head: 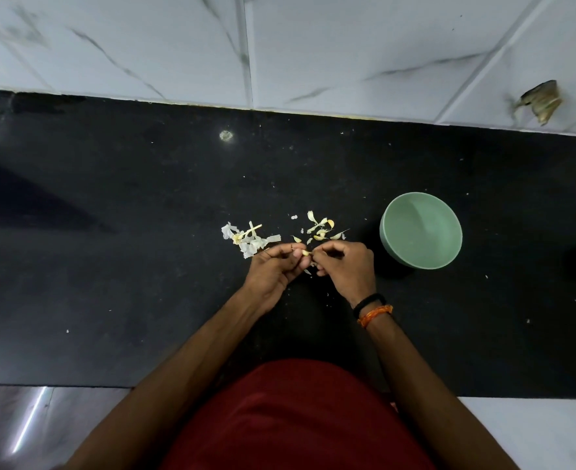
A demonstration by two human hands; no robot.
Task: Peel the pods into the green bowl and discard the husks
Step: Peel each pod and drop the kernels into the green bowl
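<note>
Both hands work one pod (pixel 305 253) between them, just above the black counter (pixel 110 266). The left hand (pixel 274 271) pinches it with curled fingers; the right hand (pixel 346 266) has thumb and fingertips closed on its right end, apparently pulling husk away. The pod shows only as a small pale piece between the fingertips; how much skin remains cannot be told.

Just beyond the hands lie two scatters: a heap of pale, papery husks (pixel 249 239) to the far left, and a cluster of loose pieces (pixel 322 227) further right that may include unpeeled pods, though that is uncertain.

The green bowl (pixel 391 239) stands to the right of the hands, apart from them. Its interior appears empty.

Assessment: early stage. Nothing visibly delivered to the bowl; husks lie undiscarded on the counter.
</note>
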